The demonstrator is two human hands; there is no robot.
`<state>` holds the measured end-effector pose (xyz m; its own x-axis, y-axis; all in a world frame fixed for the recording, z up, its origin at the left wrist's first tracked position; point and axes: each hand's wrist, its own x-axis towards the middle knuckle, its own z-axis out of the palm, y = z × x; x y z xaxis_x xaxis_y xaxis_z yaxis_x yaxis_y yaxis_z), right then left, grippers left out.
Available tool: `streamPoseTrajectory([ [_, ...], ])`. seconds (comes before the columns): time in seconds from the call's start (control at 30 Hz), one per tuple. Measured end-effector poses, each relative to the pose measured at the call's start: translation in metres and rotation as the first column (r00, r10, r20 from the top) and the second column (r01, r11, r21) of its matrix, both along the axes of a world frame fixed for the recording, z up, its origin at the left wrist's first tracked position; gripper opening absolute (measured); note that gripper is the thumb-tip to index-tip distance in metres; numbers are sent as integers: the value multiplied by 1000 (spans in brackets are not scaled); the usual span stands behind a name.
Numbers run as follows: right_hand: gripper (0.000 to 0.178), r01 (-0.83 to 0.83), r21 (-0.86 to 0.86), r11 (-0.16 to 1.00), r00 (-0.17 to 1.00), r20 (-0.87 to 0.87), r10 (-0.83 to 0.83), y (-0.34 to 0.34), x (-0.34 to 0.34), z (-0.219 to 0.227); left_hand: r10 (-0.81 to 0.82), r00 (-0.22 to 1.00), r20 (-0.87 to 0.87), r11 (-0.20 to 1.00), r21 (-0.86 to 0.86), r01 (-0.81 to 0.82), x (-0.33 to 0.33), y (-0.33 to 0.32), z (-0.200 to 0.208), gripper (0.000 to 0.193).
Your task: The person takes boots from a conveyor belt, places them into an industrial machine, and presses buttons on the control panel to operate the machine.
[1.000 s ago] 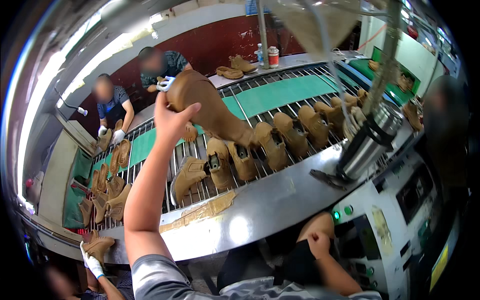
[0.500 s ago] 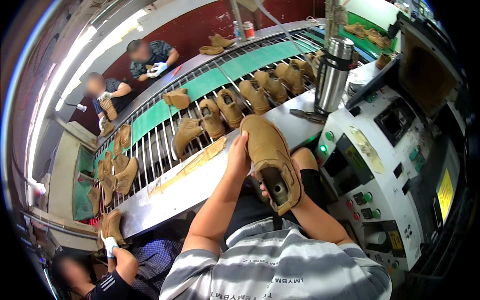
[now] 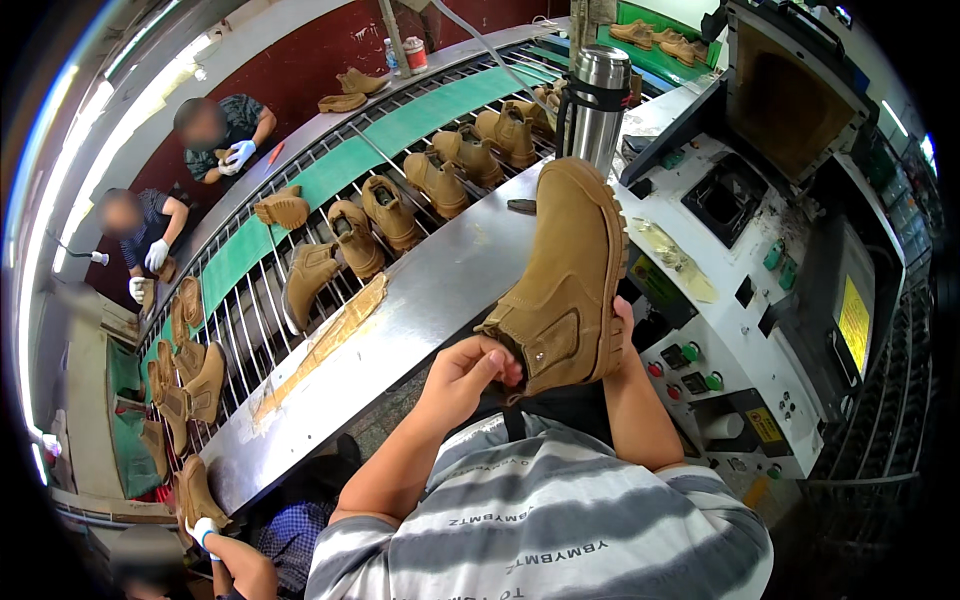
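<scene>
A tan ankle boot (image 3: 562,255) is held up before me, toe pointing away, its side turned toward me and its lugged sole facing right. My left hand (image 3: 465,378) is closed at the boot's collar, fingers curled at the opening edge beside the elastic side panel. From the right, my right hand (image 3: 624,335) grips the sole near the heel; most of its fingers are hidden behind the boot. The boot's inside is mostly out of sight.
A metal ledge (image 3: 420,290) runs beside a roller conveyor (image 3: 262,312) with several tan boots and a green belt (image 3: 345,150). To the right stands a white machine (image 3: 690,235) with a raised lid. A steel thermos (image 3: 598,110) is behind the boot. Co-workers sit along the left.
The boot has turned from opening toward me to side-on, sole to the right. My left hand has shifted from the boot's side to its collar. The whole view has swung right.
</scene>
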<state>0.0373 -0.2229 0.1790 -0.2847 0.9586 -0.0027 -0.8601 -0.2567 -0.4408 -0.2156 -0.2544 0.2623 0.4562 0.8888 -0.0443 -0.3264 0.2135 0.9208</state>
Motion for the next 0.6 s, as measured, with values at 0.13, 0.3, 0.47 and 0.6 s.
streamPoseTrajectory([
  [0.13,88,208,187,960,899,350,-263,-9,-5,35,372,742,-557,910,376,-174,6,11,-17,18],
  [0.3,101,159,285,945,845,456,-280,-13,-7,44,374,787,-490,909,361,-208,8,8,-48,21],
  [0.47,115,35,368,929,758,596,-265,-12,3,66,146,981,-125,951,292,-104,28,17,-36,43],
  [0.6,119,-40,498,866,629,686,-365,-9,18,74,1,999,-33,971,238,7,59,21,-27,57],
])
